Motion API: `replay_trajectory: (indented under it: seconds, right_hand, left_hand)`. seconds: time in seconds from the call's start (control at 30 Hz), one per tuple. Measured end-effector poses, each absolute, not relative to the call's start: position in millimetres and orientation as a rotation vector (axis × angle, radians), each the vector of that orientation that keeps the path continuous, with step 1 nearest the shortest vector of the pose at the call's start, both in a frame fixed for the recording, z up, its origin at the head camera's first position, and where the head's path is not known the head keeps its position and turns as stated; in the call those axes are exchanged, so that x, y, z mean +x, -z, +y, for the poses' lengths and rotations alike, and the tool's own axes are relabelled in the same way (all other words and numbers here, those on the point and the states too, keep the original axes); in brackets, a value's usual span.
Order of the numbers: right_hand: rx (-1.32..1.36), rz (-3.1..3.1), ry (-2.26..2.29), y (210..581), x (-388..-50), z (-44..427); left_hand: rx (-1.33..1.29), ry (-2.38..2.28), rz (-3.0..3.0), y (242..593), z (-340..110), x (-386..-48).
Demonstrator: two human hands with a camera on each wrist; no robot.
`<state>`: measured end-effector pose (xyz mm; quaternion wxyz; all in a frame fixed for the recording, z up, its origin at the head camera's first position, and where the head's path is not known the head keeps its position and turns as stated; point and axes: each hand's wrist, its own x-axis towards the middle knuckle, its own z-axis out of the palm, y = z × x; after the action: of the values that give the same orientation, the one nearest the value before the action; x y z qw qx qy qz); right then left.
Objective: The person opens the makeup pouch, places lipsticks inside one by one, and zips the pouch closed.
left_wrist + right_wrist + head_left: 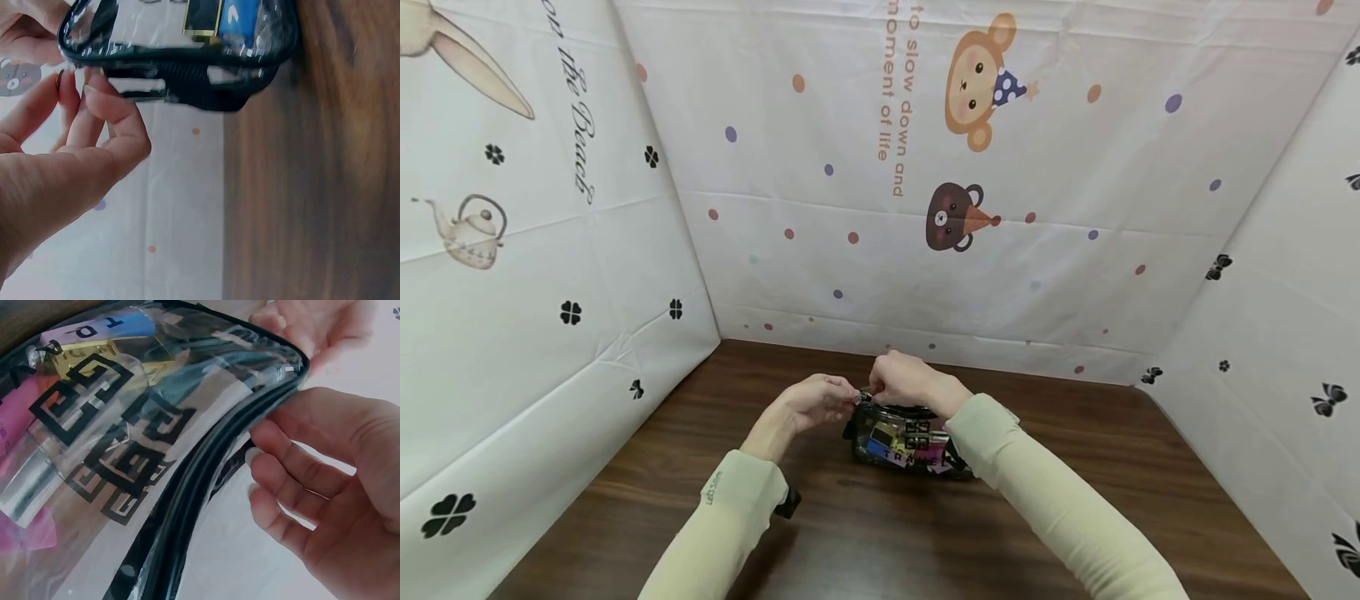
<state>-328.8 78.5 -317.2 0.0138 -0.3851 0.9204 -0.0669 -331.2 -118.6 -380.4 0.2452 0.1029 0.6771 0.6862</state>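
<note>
A clear plastic zip pouch (916,437) with black trim and dark lettering stands on the table. Blue, gold-yellow and pink items show through its wall, along with a silver-ended tube (25,503). At the pouch's upper left corner, my left hand (816,402) pinches the edge between thumb and fingers. Close beside it, my right hand (910,383) pinches the top edge at the end of the black zipper (197,469). Fingertips cover the zipper pull, so I cannot see it. A black webbing strap (200,84) runs along the pouch's side.
The brown wood-grain table (865,542) is bounded by white printed cloth walls at the left, back (880,275) and right. The pouch stands near the back wall. A small black device (787,502) sits at the left wrist.
</note>
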Motion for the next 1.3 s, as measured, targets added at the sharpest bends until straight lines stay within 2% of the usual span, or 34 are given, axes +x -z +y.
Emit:
replay_trajectory:
  seconds: [0.7, 1.3]
  right_hand:
    - [-1.257, 2.923, 0.020, 318.4, -327.0, 61.3]
    - [-1.256, 2.902, 0.010, 309.4, -326.1, 62.7]
  left_hand:
    - [0.209, -1.845, 1.939, 372.5, -121.0, -325.0]
    - [0.147, -1.457, 2.373, 388.7, -109.1, -325.5]
